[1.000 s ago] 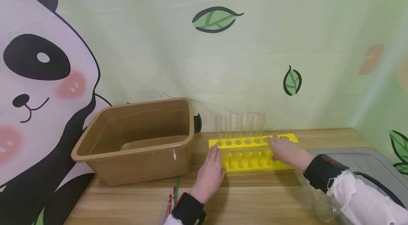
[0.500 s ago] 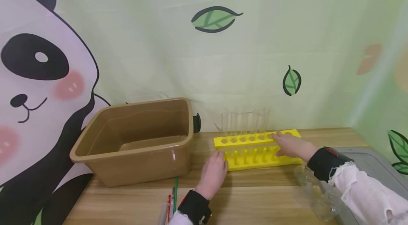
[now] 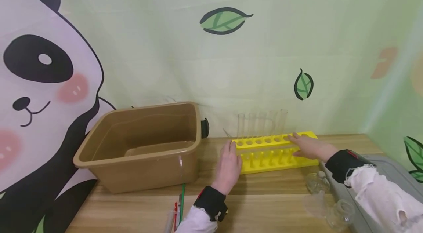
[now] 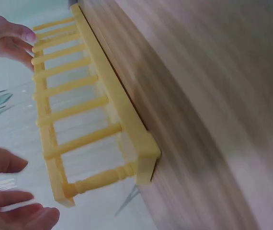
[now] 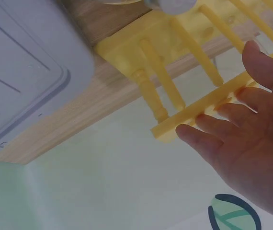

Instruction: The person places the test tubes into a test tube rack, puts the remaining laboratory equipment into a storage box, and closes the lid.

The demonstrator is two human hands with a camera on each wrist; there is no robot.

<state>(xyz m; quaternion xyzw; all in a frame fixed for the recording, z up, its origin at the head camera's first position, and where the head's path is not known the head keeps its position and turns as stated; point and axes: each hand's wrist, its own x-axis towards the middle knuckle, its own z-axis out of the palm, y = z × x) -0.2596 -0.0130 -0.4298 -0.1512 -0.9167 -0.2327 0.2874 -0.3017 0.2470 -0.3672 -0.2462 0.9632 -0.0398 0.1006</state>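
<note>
A yellow test tube rack (image 3: 277, 168) stands on the table, with a row of holes along its top bar and pegs below. Several clear test tubes (image 3: 252, 124) rise upright at its back. My left hand (image 3: 228, 168) is at the rack's left end, fingers extended; in the left wrist view its fingers (image 4: 17, 197) are spread beside the top bar, with a gap to the end post. My right hand (image 3: 312, 146) holds the top bar near the right end, thumb (image 5: 261, 62) in front and fingers along the far side in the right wrist view.
A brown tub (image 3: 142, 167) stands at the left. Clear glass bottles (image 3: 318, 182) and other clear glassware lie at the right, beside a grey lid-like tray (image 3: 393, 174). Thin red and green rods (image 3: 181, 203) lie in front. A printed curtain (image 3: 264, 60) hangs behind.
The rack has slid to the right and slightly away, its right end turning back a little. Both hands have moved along with it. More of the glass bottles shows beside the right sleeve.
</note>
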